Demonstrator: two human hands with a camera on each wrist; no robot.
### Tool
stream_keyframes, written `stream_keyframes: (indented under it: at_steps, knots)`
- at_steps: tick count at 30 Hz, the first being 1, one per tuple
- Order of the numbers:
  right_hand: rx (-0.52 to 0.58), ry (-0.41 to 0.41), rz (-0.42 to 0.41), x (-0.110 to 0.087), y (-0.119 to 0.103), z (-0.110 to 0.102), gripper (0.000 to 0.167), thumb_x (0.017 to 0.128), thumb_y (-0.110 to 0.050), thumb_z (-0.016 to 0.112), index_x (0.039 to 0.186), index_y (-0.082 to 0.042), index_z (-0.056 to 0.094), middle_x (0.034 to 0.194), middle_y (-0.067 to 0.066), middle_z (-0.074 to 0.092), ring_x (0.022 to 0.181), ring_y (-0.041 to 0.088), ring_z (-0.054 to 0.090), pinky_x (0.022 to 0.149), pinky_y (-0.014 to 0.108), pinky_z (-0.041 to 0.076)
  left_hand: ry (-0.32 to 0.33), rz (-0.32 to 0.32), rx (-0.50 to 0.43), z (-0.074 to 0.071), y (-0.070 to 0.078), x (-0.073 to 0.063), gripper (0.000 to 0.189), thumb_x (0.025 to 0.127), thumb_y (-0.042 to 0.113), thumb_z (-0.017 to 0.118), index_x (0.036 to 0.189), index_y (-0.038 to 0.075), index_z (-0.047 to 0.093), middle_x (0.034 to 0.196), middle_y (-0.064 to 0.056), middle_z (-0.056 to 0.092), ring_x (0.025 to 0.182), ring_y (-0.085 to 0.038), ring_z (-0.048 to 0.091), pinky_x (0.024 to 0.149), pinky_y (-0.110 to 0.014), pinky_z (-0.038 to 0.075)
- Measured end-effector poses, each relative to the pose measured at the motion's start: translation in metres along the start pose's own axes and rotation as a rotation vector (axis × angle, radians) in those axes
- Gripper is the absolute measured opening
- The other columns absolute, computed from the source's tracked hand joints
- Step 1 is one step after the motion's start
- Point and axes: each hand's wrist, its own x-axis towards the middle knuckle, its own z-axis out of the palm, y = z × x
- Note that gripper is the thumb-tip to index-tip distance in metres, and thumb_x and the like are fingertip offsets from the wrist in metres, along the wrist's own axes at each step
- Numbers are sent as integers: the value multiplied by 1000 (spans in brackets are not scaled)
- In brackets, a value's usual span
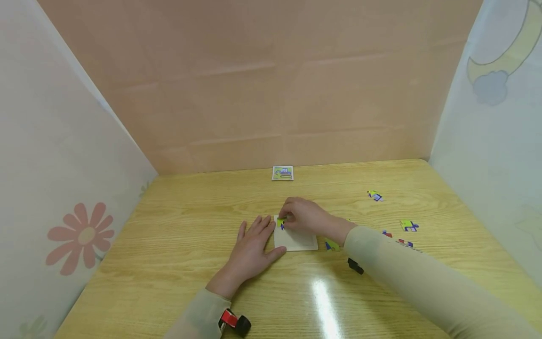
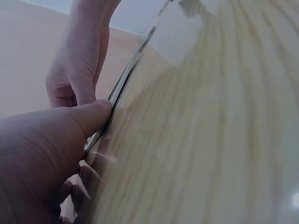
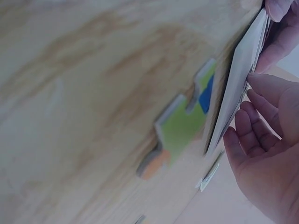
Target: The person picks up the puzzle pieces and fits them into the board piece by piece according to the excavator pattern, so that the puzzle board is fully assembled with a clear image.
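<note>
A white square puzzle board (image 1: pixel 301 241) lies on the table between both hands. At its upper left corner my right hand (image 1: pixel 306 216) pinches a yellow-green jigsaw piece (image 1: pixel 281 222) with curled fingers, close over the board. My left hand (image 1: pixel 251 252) lies along the board's left side, fingers spread and fairly straight, its thumb touching the lower left edge. In the left wrist view the left thumb (image 2: pixel 88 116) rests at the board's edge. The right wrist view has the right fingertips right at the board (image 3: pixel 233 88); the pinched piece is hidden there.
A green jigsaw piece (image 1: pixel 332 245) lies just right of the board, partly behind the right forearm. Other pieces lie farther right: one at the back (image 1: pixel 374 195), a yellow-green one (image 1: pixel 409 225) and a red and blue one (image 1: pixel 404 243). A small picture card (image 1: pixel 282 173) sits by the back wall.
</note>
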Motion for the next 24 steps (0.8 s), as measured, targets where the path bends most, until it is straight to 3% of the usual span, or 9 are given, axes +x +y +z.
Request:
stream_keyframes:
  at_steps: [7,13,17,24]
  knots:
    - [4,-2,-5,-1,2,0,19,99,-13,85,118,-11,82,117,-1,72,105,16,68,98,41,60,-1,0,9,0,-1,1,79,107,54,71,164,4,51,175,-14,39,165,-39,28,132,-69,7]
    - [105,-19,38,-7,5,-8,31,100,-10,82,131,-8,78,125,1,75,117,20,71,105,44,59,1,-4,15,1,-1,1,78,106,53,72,164,5,52,175,-14,40,165,-39,29,132,-69,7]
    - [160,15,52,-14,11,-13,34,101,-10,82,134,-7,76,128,3,75,118,23,71,104,46,59,0,-10,16,2,-1,1,78,106,54,72,165,6,52,175,-14,40,165,-39,29,133,-68,7]
    - [142,97,116,-27,20,-27,41,100,-17,85,139,-7,75,132,8,74,120,27,69,103,50,58,3,-10,20,1,-1,0,79,106,54,72,164,4,51,175,-15,40,165,-40,28,133,-68,7]
